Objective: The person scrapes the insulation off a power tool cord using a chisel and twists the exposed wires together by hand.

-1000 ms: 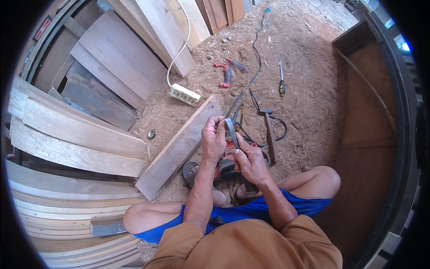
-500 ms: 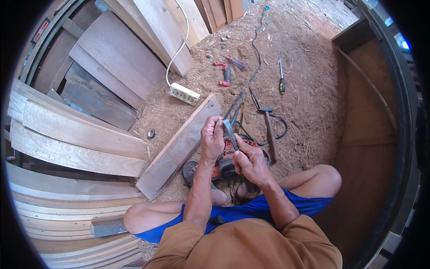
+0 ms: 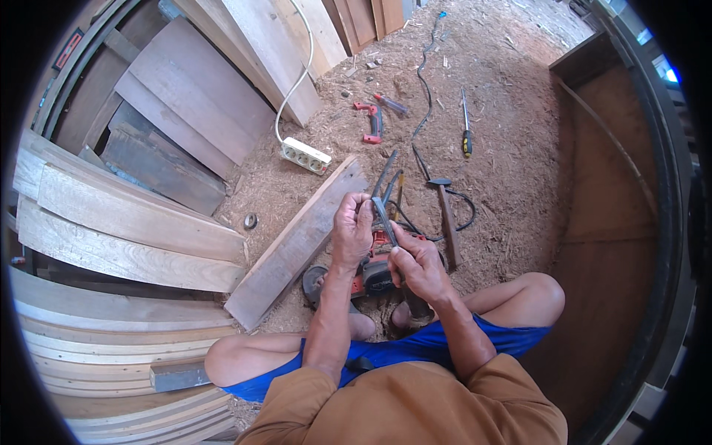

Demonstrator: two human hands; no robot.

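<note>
Between my two hands stretches a narrow dark grey strip [image 3: 384, 221]; its exact kind I cannot make out. My left hand [image 3: 351, 230] pinches its upper end with thumb and fingers. Lower down, my right hand [image 3: 419, 265] is closed around it, thumb pressed along it. Just beyond my left hand, a dark curved length [image 3: 385, 172] sticks out; whether it joins the strip is hidden. Under my hands, between my legs, lies a red and black power tool [image 3: 377, 274], partly covered by them. A hammer [image 3: 448, 219] with a wooden handle lies right of my hands.
A loose plank [image 3: 293, 256] lies left of my hands. Beyond it are a white power strip [image 3: 305, 156], a red and black handle-shaped part [image 3: 373, 124], a screwdriver [image 3: 466, 133] and a black cable [image 3: 421, 78]. A tape roll [image 3: 251, 221] sits near stacked boards [image 3: 133, 226]. Sawdust covers the ground.
The strip has turned so its face looks narrower. The dark length beyond my left hand now looks more curved. Both hands keep nearly the same place.
</note>
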